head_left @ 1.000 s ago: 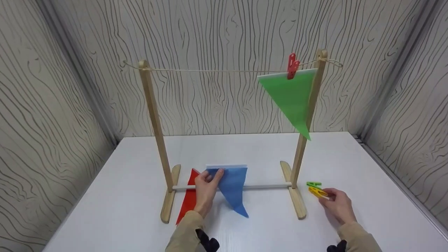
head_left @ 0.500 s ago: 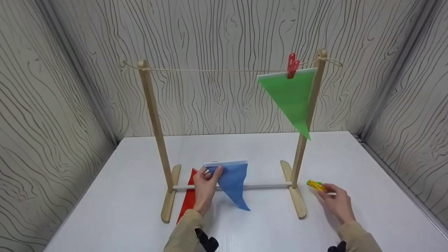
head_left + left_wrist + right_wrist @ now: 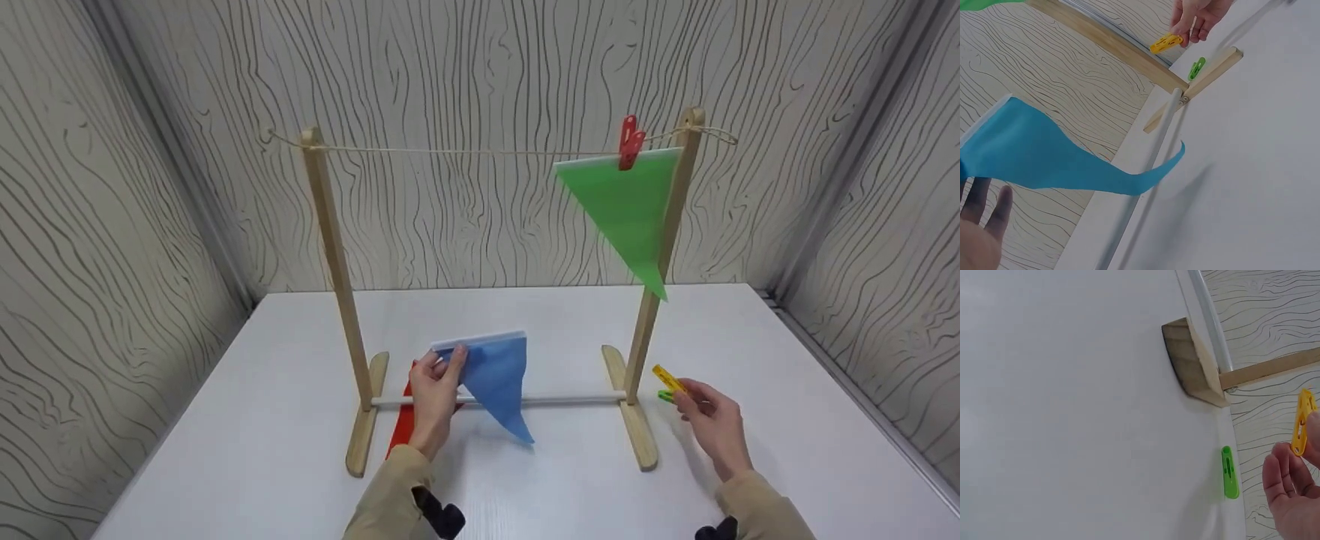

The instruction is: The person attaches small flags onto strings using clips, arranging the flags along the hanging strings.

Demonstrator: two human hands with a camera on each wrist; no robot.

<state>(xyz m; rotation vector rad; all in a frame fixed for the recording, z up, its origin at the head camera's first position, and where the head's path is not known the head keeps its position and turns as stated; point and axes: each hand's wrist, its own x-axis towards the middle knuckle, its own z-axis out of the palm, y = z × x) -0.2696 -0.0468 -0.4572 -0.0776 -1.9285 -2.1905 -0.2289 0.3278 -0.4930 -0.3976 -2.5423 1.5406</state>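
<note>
"Where's the blue flag (image 3: 499,375)?"

"Off the desk (image 3: 555,487), overlapping the crossbar of the wooden stand (image 3: 335,262) in the head view. The left hand (image 3: 432,397) pinches it near a top corner."

"And the yellow clip (image 3: 667,378)?"

"Right of the stand, pinched between thumb and fingers of the right hand (image 3: 716,427)."

"How much room?"

"The desk spreads in front of the stand and to both sides; its back edge runs behind the stand, along the patterned wall (image 3: 450,225)."

"What's hard to see?"

"The left hand covers much of the red flag (image 3: 402,427) near the stand's left end. The green clip (image 3: 665,395), just right of the stand, is partly covered in the head view. Each wrist view cuts off its own hand."
</note>
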